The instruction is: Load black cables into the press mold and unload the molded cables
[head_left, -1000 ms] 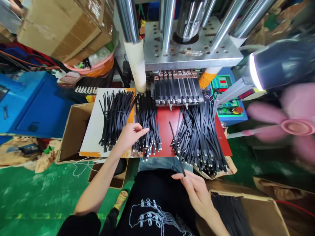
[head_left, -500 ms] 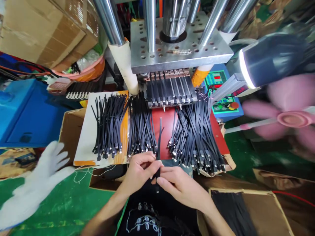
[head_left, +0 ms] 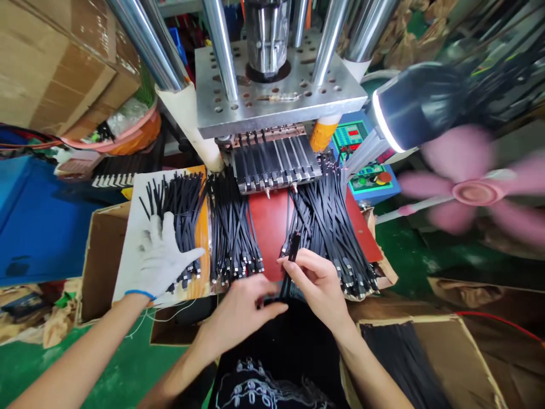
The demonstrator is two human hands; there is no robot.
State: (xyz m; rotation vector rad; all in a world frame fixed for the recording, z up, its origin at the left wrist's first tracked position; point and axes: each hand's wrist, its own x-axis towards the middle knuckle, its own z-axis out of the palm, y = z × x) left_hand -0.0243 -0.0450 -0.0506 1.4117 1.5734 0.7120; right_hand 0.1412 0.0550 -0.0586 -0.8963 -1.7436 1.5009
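Pinched between thumb and fingers of my right hand (head_left: 317,281) is a short black cable (head_left: 294,245), its upper end pointing toward the press. My left hand (head_left: 244,307) is just left of it, blurred, thumb and fingers apart, with nothing visible between them. Ahead, a row of black cables lies in a metal mould (head_left: 275,162) under the press plate (head_left: 281,105). Bundles of black cables lie left (head_left: 234,233) and right (head_left: 336,227) of a red surface (head_left: 269,224).
Another person's white-gloved hand (head_left: 159,258) reaches over the far-left cable bundle (head_left: 187,210). At right are a lamp (head_left: 417,108), a spinning pink fan (head_left: 477,193) and a blue control box (head_left: 366,184). An open carton (head_left: 460,352) holding black cables stands lower right.
My hands have separated; the right one has lifted the cable up and rightward. The gloved hand has come in from the left over the cables. The whole view has shifted.
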